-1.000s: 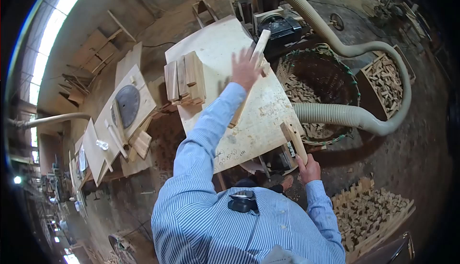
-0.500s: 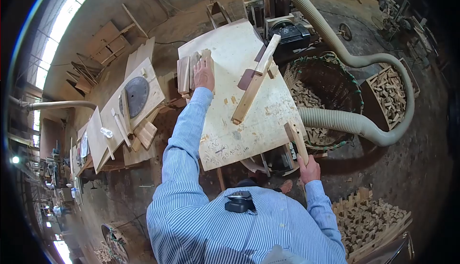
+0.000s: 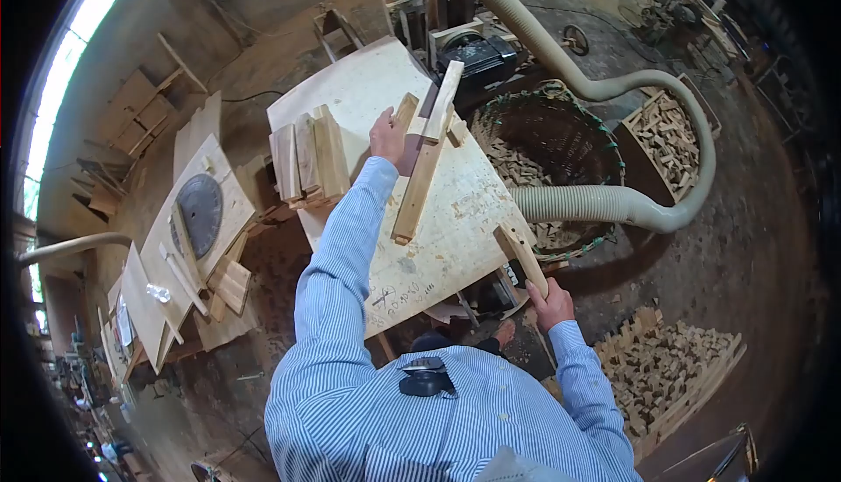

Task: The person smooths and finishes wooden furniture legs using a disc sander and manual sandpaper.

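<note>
My left hand (image 3: 387, 139) is closed around a short wooden strip (image 3: 406, 109) above the pale work table (image 3: 350, 88). That strip lies close to the wooden fence (image 3: 418, 189), a long bar fixed across the table with another light piece of wood (image 3: 444, 101) at its far end. Left of the hand sits a stack of wooden strips (image 3: 308, 154) at the table's edge. My right hand (image 3: 552, 304) grips the near end of a wooden handle (image 3: 528, 261) at the table's right front corner; its far end meets a wooden block there.
A black motor (image 3: 477, 57) stands behind the table. A ribbed hose (image 3: 569, 204) runs on the right past a woven basket (image 3: 613, 145) with wood offcuts. Crates of wood blocks (image 3: 674, 145) stand farther right. On the left, a board holds a round saw blade (image 3: 200, 212).
My left hand has left the stack and moved right toward the fence with one wooden strip. My right hand stays on the wooden handle. The whole view has shifted.
</note>
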